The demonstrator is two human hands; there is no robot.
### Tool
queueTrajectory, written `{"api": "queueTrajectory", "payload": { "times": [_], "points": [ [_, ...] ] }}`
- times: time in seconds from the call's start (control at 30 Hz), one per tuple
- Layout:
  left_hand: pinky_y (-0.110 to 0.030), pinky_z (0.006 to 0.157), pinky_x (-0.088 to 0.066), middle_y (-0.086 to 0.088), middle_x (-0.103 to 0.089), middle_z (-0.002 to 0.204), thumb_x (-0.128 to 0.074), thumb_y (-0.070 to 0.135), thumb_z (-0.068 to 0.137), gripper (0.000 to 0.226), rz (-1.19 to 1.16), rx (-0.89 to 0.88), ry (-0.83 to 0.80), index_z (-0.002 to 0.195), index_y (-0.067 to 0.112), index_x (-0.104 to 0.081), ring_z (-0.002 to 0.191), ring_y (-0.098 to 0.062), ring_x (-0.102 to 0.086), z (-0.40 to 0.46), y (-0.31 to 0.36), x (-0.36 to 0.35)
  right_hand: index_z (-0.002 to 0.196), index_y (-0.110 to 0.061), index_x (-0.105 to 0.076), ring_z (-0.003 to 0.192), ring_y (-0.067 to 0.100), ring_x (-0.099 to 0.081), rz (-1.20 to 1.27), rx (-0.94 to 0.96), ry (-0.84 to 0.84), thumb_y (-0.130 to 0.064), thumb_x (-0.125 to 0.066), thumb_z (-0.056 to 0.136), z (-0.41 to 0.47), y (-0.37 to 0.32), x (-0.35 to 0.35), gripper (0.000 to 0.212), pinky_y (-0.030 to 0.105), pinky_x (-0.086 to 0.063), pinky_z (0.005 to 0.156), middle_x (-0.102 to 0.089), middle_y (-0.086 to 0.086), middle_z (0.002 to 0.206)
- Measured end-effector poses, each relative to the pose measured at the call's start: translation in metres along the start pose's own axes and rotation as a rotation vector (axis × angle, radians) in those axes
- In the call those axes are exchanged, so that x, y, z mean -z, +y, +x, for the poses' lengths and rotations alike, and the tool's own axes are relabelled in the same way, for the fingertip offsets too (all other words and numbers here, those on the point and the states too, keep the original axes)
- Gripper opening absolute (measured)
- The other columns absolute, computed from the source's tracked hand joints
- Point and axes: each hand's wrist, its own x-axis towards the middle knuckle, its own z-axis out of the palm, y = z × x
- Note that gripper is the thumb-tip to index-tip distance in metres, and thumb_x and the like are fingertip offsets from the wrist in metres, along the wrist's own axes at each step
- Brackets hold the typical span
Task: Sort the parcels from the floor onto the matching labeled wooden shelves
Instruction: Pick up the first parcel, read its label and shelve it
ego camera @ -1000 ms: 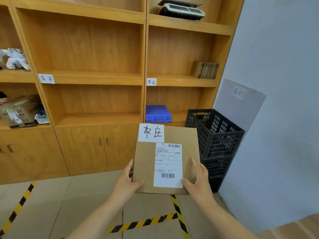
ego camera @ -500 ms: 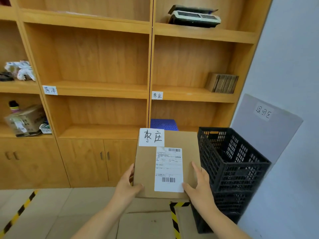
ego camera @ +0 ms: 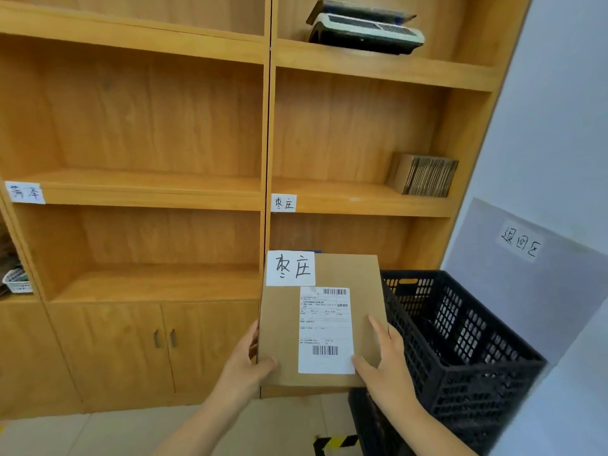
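Both hands, the left hand (ego camera: 245,368) and right hand (ego camera: 385,363), are closed on the parcel's (ego camera: 324,324) lower corners, held up before the shelf (ego camera: 362,200). Its tag (ego camera: 290,268) matches the shelf label (ego camera: 283,203) (same characters), so lift level and slide it flat over that front edge.

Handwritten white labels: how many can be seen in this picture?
4. One on the parcel, one on the left shelf edge, one on the right shelf edge, one on the grey wall panel. Others may be hidden outside the view.
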Motion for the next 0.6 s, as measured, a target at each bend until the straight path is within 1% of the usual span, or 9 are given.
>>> {"api": "queueTrajectory", "payload": {
  "times": [0.07, 0.1, 0.17, 0.23, 0.33, 0.4, 0.43, 0.5, 0.6],
  "points": [
    [-0.008, 0.069, -0.047, 0.022, -0.055, 0.108, -0.056, 0.001, 0.083, 0.06, 0.018, 0.003, 0.015, 0.119, 0.046, -0.038, 0.093, 0.014, -0.056, 0.038, 0.004, 0.006, 0.143, -0.043, -0.018, 0.139, 0.016, -0.022, 0.002, 0.009, 0.02, -0.026, -0.062, 0.085, 0.034, -0.005, -0.006, 0.075, 0.037, -0.036, 0.108, -0.01, -0.006, 0.154],
    [-0.013, 0.078, -0.048, 0.017, -0.056, 0.113, -0.06, 0.008, 0.08, 0.061, 0.042, 0.003, 0.031, 0.121, 0.047, -0.038, 0.101, 0.008, -0.056, 0.056, 0.004, 0.009, 0.144, -0.043, -0.018, 0.139, 0.015, -0.023, 0.0, 0.01, 0.025, -0.026, -0.062, 0.085, 0.051, -0.007, -0.01, 0.075, 0.037, -0.036, 0.108, -0.01, -0.007, 0.154],
    [-0.035, 0.097, -0.046, 0.005, -0.051, 0.126, -0.064, 0.021, 0.07, 0.075, 0.094, 0.01, 0.039, 0.135, 0.043, -0.034, 0.115, -0.011, -0.051, 0.092, 0.005, 0.016, 0.144, -0.042, -0.018, 0.139, 0.015, -0.023, 0.006, 0.013, 0.033, -0.026, -0.062, 0.085, 0.082, -0.009, -0.02, 0.075, 0.037, -0.035, 0.109, -0.009, -0.008, 0.153],
    [-0.043, 0.1, -0.043, 0.001, -0.044, 0.128, -0.064, 0.019, 0.071, 0.081, 0.092, 0.01, 0.019, 0.141, 0.039, -0.029, 0.115, -0.017, -0.049, 0.126, 0.005, 0.022, 0.144, -0.042, -0.019, 0.139, 0.014, -0.022, 0.02, 0.021, 0.053, -0.025, -0.062, 0.085, 0.11, -0.009, -0.03, 0.075, 0.034, -0.034, 0.109, -0.01, -0.009, 0.153],
    [-0.044, 0.098, -0.044, 0.002, -0.041, 0.126, -0.064, 0.013, 0.074, 0.081, 0.094, 0.003, 0.005, 0.139, 0.044, -0.027, 0.115, -0.02, -0.047, 0.167, 0.012, 0.02, 0.143, -0.043, -0.02, 0.138, 0.012, -0.022, 0.021, 0.012, 0.077, -0.025, -0.063, 0.084, 0.146, -0.005, -0.038, 0.075, 0.031, -0.034, 0.104, -0.01, -0.01, 0.153],
    [-0.045, 0.098, -0.044, 0.004, -0.045, 0.124, -0.063, 0.019, 0.067, 0.077, 0.114, -0.015, 0.004, 0.124, 0.061, -0.031, 0.115, -0.019, -0.047, 0.192, 0.015, 0.018, 0.143, -0.044, -0.019, 0.139, 0.013, -0.02, 0.013, 0.005, 0.075, -0.026, -0.064, 0.083, 0.169, -0.002, -0.04, 0.076, 0.03, -0.035, 0.102, -0.007, -0.01, 0.154],
    [-0.045, 0.098, -0.044, 0.005, -0.047, 0.123, -0.063, 0.021, 0.065, 0.075, 0.122, -0.018, 0.007, 0.118, 0.064, -0.032, 0.114, -0.017, -0.048, 0.205, 0.015, 0.017, 0.142, -0.045, -0.019, 0.14, 0.013, -0.02, 0.01, 0.007, 0.074, -0.027, -0.064, 0.083, 0.181, 0.0, -0.04, 0.077, 0.031, -0.035, 0.103, -0.007, -0.01, 0.154],
    [-0.043, 0.099, -0.043, 0.006, -0.045, 0.12, -0.065, 0.016, 0.07, 0.077, 0.103, -0.026, 0.011, 0.129, 0.053, -0.032, 0.11, -0.013, -0.047, 0.229, 0.018, 0.012, 0.141, -0.048, -0.019, 0.14, 0.014, -0.019, 0.017, 0.014, 0.082, -0.027, -0.065, 0.082, 0.207, 0.003, -0.04, 0.077, 0.033, -0.035, 0.106, -0.007, -0.01, 0.154],
    [-0.031, 0.093, -0.038, 0.008, -0.037, 0.113, -0.062, 0.001, 0.079, 0.084, 0.115, -0.037, 0.042, 0.144, 0.031, -0.02, 0.104, -0.011, -0.043, 0.264, 0.02, 0.002, 0.141, -0.047, -0.02, 0.14, 0.01, -0.018, 0.049, 0.027, 0.095, -0.026, -0.065, 0.082, 0.247, 0.006, -0.042, 0.077, 0.031, -0.033, 0.106, -0.005, -0.014, 0.154]
  ]
}}
